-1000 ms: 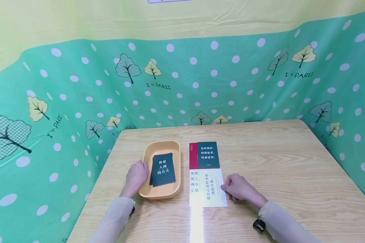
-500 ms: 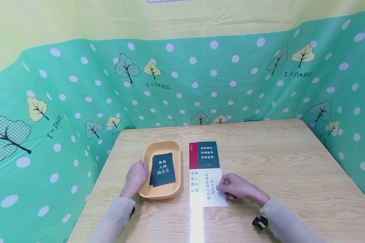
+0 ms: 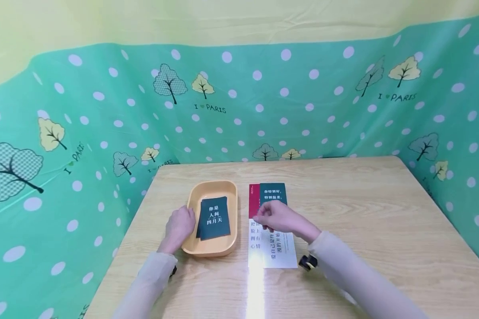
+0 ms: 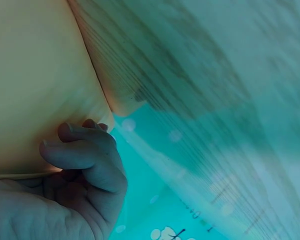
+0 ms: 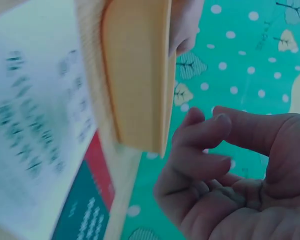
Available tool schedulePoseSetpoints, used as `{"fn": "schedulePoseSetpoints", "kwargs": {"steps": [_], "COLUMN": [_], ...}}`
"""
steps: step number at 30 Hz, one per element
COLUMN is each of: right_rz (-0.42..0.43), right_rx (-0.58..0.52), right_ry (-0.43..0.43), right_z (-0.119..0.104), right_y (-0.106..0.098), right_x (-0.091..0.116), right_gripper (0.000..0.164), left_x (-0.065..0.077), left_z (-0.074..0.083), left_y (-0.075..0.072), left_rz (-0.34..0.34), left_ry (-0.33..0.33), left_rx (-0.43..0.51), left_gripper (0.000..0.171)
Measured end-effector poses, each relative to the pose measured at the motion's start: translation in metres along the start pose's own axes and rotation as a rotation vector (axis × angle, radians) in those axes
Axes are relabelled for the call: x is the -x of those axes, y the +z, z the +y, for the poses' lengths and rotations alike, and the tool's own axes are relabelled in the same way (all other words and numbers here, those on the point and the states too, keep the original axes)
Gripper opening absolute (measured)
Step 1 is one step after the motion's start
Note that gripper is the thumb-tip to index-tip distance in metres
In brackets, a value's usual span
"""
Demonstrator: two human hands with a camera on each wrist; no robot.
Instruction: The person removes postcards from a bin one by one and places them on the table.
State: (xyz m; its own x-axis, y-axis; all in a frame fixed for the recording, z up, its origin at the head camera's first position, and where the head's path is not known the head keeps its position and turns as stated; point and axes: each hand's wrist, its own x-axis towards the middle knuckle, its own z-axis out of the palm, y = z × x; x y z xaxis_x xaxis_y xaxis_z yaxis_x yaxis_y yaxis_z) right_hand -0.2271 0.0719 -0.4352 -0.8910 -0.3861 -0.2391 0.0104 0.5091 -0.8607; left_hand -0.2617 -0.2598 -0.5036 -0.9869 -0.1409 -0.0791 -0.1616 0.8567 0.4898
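My left hand grips the left rim of a peach-coloured plastic tray; the left wrist view shows its fingers curled at the tray's wall. Inside the tray lie dark green cards with white lettering, overlapping. My right hand is in the air over the cards to the right of the tray. Its fingers are loosely bent with nothing between them. Below it are white cards with printed characters; a dark green card overlaps a red card beyond them, partly hidden by the hand.
The wood-grain table reaches out to the right of the cards. A green and yellow curtain with dots and trees stands around the back and sides. Glare falls on the table in front.
My right hand has left the right side of the white cards and moved left, up and over them. The left hand stays on the tray. The head view has tilted slightly.
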Motion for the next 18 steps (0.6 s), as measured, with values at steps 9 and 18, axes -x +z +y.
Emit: {"fn": "schedulePoseSetpoints", "kwargs": {"steps": [9, 18], "right_rz": [0.003, 0.004], "right_rx": [0.08, 0.16], "right_ry": [-0.023, 0.003], "right_z": [-0.043, -0.065], "right_y": [0.026, 0.059], "right_x": [-0.039, -0.072], "right_gripper": [0.022, 0.052], "left_x": [-0.001, 0.001], "left_z": [0.002, 0.003], "left_y": [-0.003, -0.001], "left_rz": [-0.015, -0.006], "left_ry": [-0.024, -0.036], "left_rx": [-0.007, 0.002], "left_gripper": [0.044, 0.044]}}
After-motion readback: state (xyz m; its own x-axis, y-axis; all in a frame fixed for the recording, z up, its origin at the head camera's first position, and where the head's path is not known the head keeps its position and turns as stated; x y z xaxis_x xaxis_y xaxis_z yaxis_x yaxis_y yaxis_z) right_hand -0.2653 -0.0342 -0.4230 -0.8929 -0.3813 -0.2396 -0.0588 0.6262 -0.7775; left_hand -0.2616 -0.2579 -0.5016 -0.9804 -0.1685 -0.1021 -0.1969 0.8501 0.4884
